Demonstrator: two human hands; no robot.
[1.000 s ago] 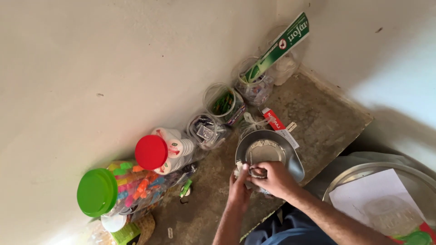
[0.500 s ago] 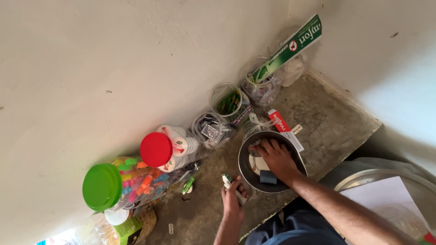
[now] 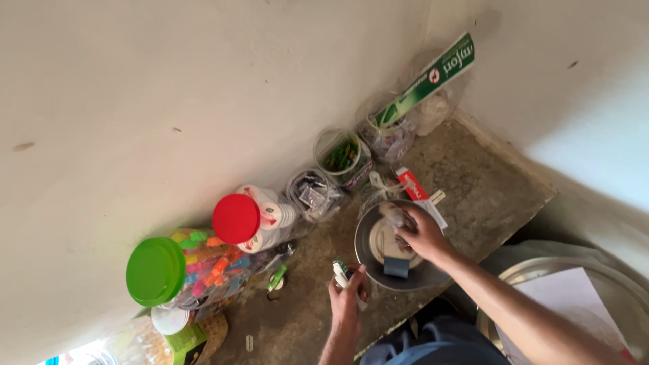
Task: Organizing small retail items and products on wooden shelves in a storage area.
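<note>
Round metal dish (image 3: 368, 253) on stone shelf (image 3: 473, 196), right hand (image 3: 422, 233) inside it pinching a crumpled wrapper (image 3: 394, 216), left hand (image 3: 348, 297) closed around small white packets (image 3: 341, 272), red-lidded jar (image 3: 236, 220) nearby

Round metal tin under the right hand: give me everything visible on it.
The round metal tin is a shallow, dull grey dish with a raised rim, sitting open and flat on the stone shelf near its front edge. Inside lie a pale round piece and a small dark grey block by the near rim. The right hand reaches into it from the right, fingers on a small pale item, covering part of the inside. The left hand is just left of the rim, holding small items; whether it touches the tin is unclear.
</note>
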